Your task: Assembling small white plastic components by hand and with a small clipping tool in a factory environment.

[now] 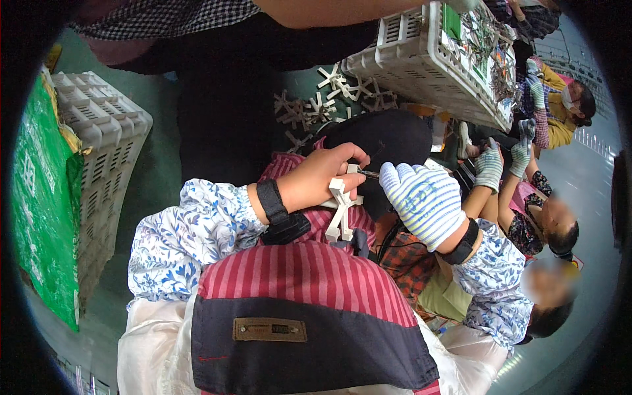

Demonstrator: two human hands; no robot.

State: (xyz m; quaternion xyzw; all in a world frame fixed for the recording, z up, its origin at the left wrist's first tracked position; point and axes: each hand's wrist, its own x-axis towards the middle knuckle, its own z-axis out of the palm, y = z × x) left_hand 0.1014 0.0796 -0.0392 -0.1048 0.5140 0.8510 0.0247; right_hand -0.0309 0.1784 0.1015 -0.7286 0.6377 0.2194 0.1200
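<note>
My left hand (309,176), bare with a black wrist strap, is closed around a white branched plastic piece (343,212) above my lap. The piece has several arms with blocky ends; some are hidden behind my fingers. From the right comes my right hand (421,203), in a white glove with blue and yellow stripes. Its fingers are closed on a thin dark metal tool (371,174), whose tip meets the upper end of the piece by my left fingertips. The glove hides the tool's handle, so its exact kind cannot be made out.
Several similar branched pieces (309,110) lie heaped on the floor beyond my knees. A white slatted crate (401,62) at the far right bears small metal parts. Another crate (99,108) with a green sheet (49,197) stands left. People sit close by on the right.
</note>
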